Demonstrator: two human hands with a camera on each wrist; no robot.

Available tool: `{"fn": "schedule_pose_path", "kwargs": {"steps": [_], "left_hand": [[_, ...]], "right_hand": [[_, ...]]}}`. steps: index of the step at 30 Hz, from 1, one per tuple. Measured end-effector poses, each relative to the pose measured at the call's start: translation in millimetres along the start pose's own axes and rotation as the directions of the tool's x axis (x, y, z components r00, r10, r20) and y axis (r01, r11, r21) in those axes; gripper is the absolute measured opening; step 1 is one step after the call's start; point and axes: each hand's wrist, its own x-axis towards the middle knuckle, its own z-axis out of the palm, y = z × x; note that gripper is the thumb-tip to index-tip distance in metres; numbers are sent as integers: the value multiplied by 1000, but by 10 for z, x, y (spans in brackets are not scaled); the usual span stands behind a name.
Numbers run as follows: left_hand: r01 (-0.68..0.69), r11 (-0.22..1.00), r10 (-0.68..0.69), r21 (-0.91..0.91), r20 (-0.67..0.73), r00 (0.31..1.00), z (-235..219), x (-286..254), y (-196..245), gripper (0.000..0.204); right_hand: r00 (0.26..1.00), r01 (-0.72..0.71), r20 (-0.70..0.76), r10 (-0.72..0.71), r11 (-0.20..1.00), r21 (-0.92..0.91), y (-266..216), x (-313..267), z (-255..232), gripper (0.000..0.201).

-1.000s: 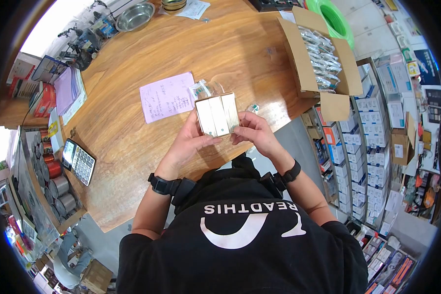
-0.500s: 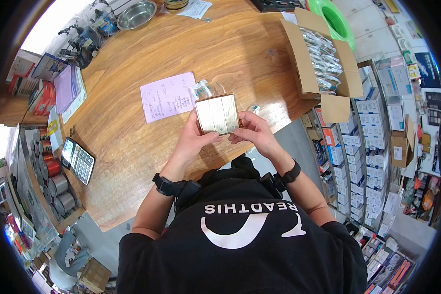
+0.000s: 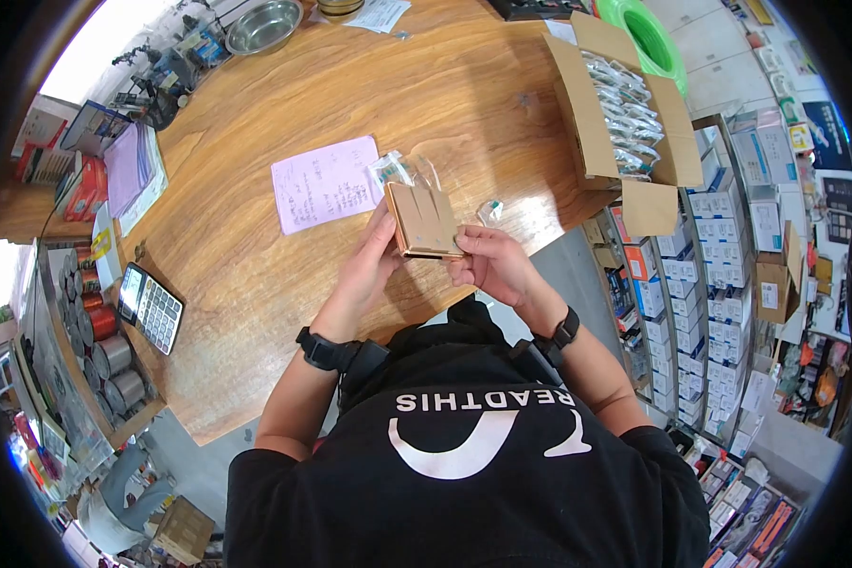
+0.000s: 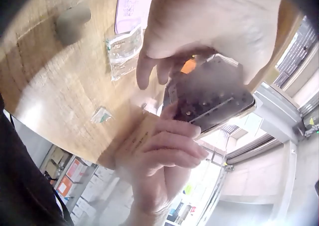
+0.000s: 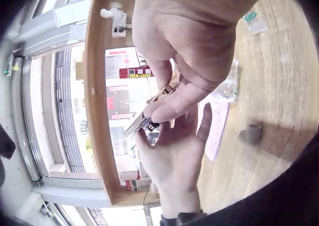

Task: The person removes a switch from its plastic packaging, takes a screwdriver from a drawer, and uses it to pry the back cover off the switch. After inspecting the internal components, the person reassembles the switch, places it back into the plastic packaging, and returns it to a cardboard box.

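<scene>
A flat, squarish panel device [image 3: 424,220] is tilted above the table's near edge, its striped face showing in the head view. The left hand [image 3: 367,260] grips its left side. At the lower right corner, the right hand [image 3: 497,263] pinches it between thumb and fingers. In the left wrist view the device's dark underside [image 4: 212,96] shows, with small fittings and an orange spot. The right wrist view catches the device [image 5: 142,120] nearly edge-on, between the right hand [image 5: 187,42] and the left hand [image 5: 172,159]; fingers hide much of it.
A pink written sheet [image 3: 322,186] and clear plastic packets [image 3: 388,172] lie beyond the hands, with a small packet [image 3: 489,212] to the right. A calculator [image 3: 151,310] sits at the left. An open carton [image 3: 577,114] of silvery packages stands at the back right, near a metal bowl [image 3: 263,28] further left.
The panel has been tilted and turned, its face going from bright to brown. The left hand's thumb has moved from the near edge to the left side.
</scene>
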Motion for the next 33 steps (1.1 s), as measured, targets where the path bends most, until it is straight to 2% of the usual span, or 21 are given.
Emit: {"fn": "schedule_pose_path", "kwargs": {"steps": [1,2,4,5,7,8,10,12,15,17,18,19,20,21,22,23,24,26,27,29,33], "left_hand": [[22,997,-18,-78,49,999,-35,33,-29,61],[21,997,-18,-77,50,999,-38,54,-52,61],[-112,980,128,-166,90,988,-2,80,-75,71],[-112,980,128,-166,91,988,-8,76,-91,71],[-200,972,217,-123,147,965,-15,59,-115,88],[-198,972,216,-123,148,965,-5,59,-121,88],[-324,946,318,27,128,939,40,65,-115,99],[-339,938,328,70,127,936,40,79,-114,101],[-342,935,330,94,122,936,3,88,-130,102],[-327,942,317,78,122,941,-24,70,-128,100],[-288,957,280,39,135,950,-19,39,-117,96],[-247,969,244,0,150,958,-11,17,-102,93],[-244,970,241,2,155,958,-1,-3,-73,93],[-115,980,150,-162,227,962,10,-27,-38,89],[32,950,69,-310,310,948,9,-48,-18,86],[27,950,93,-311,366,926,-1,-53,-18,82],[39,951,73,-306,345,936,15,-62,-2,82],[104,872,57,-478,311,949,49,-102,-33,81],[107,875,54,-473,314,948,36,-106,-44,81],[289,608,96,-739,429,898,-26,-108,-90,78],[372,577,-19,-727,444,896,-243,-137,-239,74]], "right_hand": [[999,-49,3,49,997,54,15,6,10,22],[995,-97,8,96,990,107,26,14,21,22],[994,-106,1,107,985,135,66,26,51,22],[993,-117,-6,120,980,163,80,27,57,22],[993,-116,11,116,974,195,92,34,38,21],[993,-116,28,113,967,226,95,31,31,21],[994,-113,28,110,967,230,81,6,59,21],[994,-111,29,108,966,233,94,-6,61,20],[995,-90,51,84,987,132,99,-19,85,27],[988,-13,-149,-31,957,-289,21,-81,224,37],[988,-10,-150,-35,958,-285,29,-81,205,37],[937,211,-93,-337,757,-618,33,-79,164,41],[817,350,67,-573,401,-846,27,-83,133,46],[814,350,62,-577,403,-846,-24,-105,149,46],[788,410,157,-596,316,-856,-100,-134,190,47],[754,466,251,-607,225,-855,-155,-151,219,47],[751,466,248,-612,226,-856,-176,-144,225,47],[817,507,258,-515,428,-748,-202,-127,245,46],[815,509,257,-519,429,-746,-219,-136,269,46],[814,553,363,-454,412,-725,-261,-159,337,44],[829,538,372,-418,411,-736,-257,-194,461,41]]}}
